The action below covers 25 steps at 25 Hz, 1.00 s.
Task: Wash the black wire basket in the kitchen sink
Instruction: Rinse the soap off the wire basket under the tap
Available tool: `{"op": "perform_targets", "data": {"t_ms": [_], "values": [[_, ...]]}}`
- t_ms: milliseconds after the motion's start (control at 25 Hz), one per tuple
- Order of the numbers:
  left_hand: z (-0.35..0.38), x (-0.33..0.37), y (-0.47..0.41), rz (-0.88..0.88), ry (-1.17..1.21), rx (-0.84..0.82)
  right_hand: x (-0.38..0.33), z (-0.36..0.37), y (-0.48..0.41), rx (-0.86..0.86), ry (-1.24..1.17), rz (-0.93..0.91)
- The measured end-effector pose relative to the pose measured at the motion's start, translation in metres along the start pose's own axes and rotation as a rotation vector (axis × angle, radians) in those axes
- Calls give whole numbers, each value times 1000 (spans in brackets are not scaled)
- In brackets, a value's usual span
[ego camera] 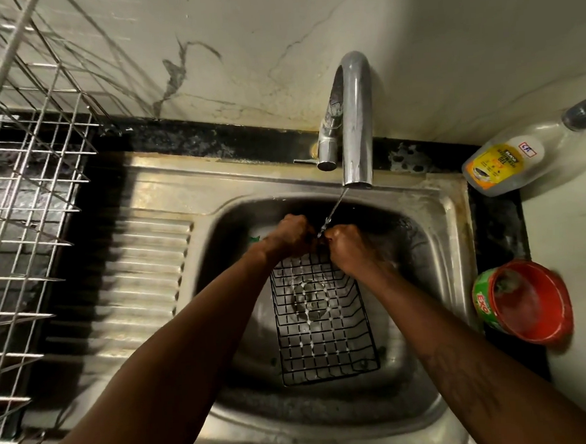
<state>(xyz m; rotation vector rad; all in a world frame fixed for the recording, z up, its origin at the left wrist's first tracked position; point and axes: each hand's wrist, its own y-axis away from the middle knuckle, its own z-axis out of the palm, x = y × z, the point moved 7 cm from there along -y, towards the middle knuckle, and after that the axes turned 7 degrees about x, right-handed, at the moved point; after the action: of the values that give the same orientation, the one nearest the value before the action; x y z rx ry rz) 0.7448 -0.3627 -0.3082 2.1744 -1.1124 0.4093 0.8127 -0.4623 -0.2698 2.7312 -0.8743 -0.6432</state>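
The black wire basket (pixel 320 323) stands in the steel sink (pixel 433 234), over the drain. My left hand (pixel 290 235) and my right hand (pixel 346 246) both grip its far rim, fingers curled, close together. A thin stream of water (pixel 334 210) falls from the chrome tap (pixel 354 122) onto the spot between my hands. A green scrub pad (pixel 254 239) peeks out just left of my left hand.
A steel dish rack (pixel 26 203) stands at the left beside the ribbed drainboard (pixel 144 282). A clear bottle with a yellow label (pixel 507 164) lies at the back right. A red and green soap tub (pixel 526 300) sits on the right counter.
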Motion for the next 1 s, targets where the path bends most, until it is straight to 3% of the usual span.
{"op": "perform_targets", "data": {"t_ms": [400,760,1000], "values": [[7,-7,3,-16,91,-16,14,17,-3,-184,1,-9],[2,-26,9,-29,53,14,47,7,-2,-102,-36,102],[8,-9,2,18,30,16,26,0,2,-103,121,20]]}}
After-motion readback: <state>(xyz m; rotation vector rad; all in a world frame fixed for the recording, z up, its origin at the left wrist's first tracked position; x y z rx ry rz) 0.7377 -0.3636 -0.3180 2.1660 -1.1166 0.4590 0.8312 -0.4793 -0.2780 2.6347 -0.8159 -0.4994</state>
